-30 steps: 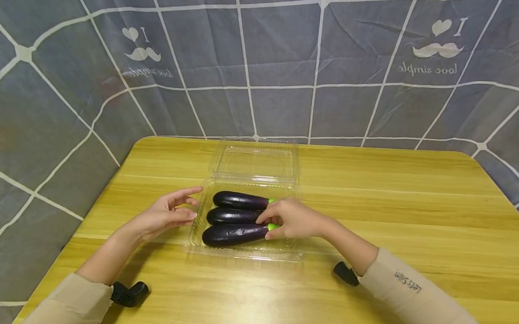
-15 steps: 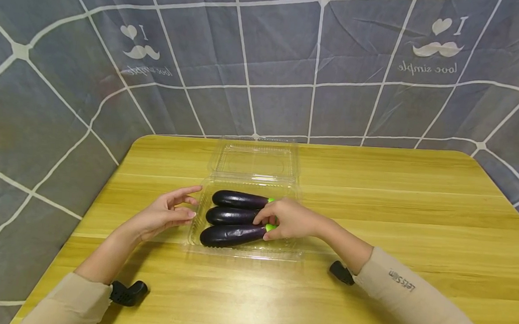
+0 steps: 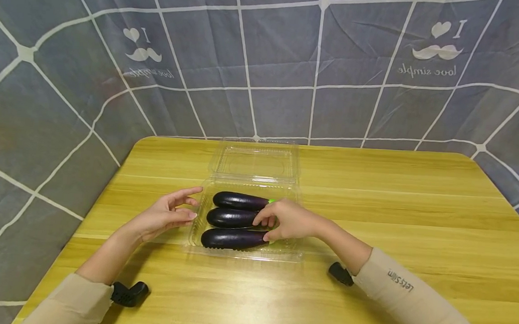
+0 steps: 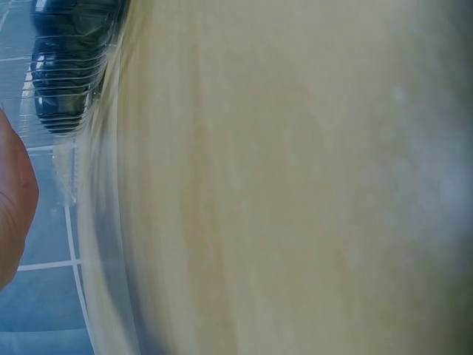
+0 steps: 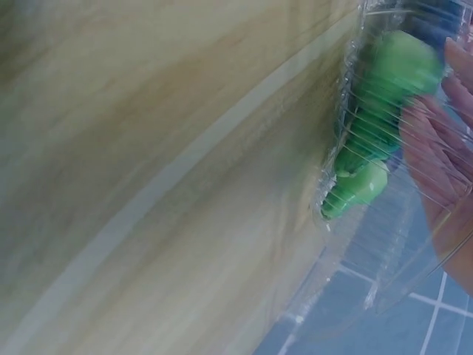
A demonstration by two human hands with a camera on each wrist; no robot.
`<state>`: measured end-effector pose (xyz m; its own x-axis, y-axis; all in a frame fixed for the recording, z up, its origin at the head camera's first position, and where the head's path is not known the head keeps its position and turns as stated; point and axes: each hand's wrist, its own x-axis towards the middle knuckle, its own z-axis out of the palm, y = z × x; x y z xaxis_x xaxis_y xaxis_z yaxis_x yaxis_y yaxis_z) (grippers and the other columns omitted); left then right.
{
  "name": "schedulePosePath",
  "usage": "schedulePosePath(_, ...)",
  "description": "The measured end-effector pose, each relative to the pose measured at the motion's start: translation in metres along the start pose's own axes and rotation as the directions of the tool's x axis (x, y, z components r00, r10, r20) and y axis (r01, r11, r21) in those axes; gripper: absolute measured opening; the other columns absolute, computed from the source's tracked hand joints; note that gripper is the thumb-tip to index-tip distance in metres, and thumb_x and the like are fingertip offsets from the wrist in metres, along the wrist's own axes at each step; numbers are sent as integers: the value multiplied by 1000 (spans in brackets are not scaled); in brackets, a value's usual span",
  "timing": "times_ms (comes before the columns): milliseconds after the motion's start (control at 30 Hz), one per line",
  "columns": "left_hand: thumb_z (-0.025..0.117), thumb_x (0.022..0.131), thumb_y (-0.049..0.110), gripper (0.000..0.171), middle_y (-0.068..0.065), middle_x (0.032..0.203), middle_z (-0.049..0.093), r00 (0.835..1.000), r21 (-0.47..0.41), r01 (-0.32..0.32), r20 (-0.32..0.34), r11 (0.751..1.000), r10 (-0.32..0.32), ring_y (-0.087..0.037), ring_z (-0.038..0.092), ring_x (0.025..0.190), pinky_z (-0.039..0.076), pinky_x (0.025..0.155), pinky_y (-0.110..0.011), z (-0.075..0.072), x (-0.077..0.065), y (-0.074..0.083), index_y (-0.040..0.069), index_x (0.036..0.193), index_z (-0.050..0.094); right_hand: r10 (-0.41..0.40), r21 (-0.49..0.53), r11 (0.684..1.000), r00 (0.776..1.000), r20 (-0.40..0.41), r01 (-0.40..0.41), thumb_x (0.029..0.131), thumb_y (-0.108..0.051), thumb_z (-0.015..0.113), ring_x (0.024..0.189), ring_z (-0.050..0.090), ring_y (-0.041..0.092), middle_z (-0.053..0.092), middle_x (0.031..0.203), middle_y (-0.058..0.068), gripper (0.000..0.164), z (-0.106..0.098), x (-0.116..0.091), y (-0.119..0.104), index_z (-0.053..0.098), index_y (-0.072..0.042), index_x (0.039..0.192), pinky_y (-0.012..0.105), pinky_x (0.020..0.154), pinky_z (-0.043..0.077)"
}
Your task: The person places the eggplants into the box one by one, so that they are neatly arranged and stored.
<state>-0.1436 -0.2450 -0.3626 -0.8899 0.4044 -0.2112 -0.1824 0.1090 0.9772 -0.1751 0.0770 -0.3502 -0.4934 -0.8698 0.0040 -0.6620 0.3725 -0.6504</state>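
Three dark purple eggplants lie side by side in a clear plastic clamshell box [image 3: 244,254]: a far one [image 3: 238,200], a middle one [image 3: 230,218] and a near one [image 3: 231,239]. Over their stem ends is my right hand [image 3: 291,219]. Its fingertips reach onto the middle eggplant, and the thumb touches the near one's stem end. Green stem caps [image 5: 403,66] show through the plastic in the right wrist view, beside the hand [image 5: 436,163]. My left hand [image 3: 163,215], fingers loosely spread, rests by the box's left rim, holding nothing.
The box's clear lid [image 3: 255,161] is folded back toward the far table edge. A wood-grain table [image 3: 396,211] carries everything. Grey checked cloth [image 3: 280,58] hangs behind and at both sides. A black wrist device [image 3: 129,294] sits under the left sleeve.
The near eggplant's stem end has come down from between my right thumb and fingers, and it now lies straighter and slightly nearer. My right hand shifted slightly left; the left stayed put.
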Motion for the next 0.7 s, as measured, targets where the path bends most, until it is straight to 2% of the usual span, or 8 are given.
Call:
schedulePosePath(467, 60, 88, -1, 68, -11, 114, 40, 1000, -9, 0, -2, 1000, 0, -11, 58, 86, 52, 76, -24, 0, 1, 1, 1, 146, 25, 33, 110, 993, 999, -15, -31, 81, -8, 72, 88, 59, 19, 65, 102, 8, 30, -12, -4, 2, 66, -2, 110, 23, 74, 51)
schedulePosePath(700, 61, 87, 1, 70, -14, 117, 39, 1000, 10, 12, -6, 1000, -12, -12, 56, 86, 52, 77, -25, 0, 0, 2, 2, 146, 24, 75, 227, 972, 996, -50, -62, 81, -6, 71, 92, 59, 27, 65, 102, 13, 33, -22, -11, 6, 64, 2, 112, 31, 78, 53)
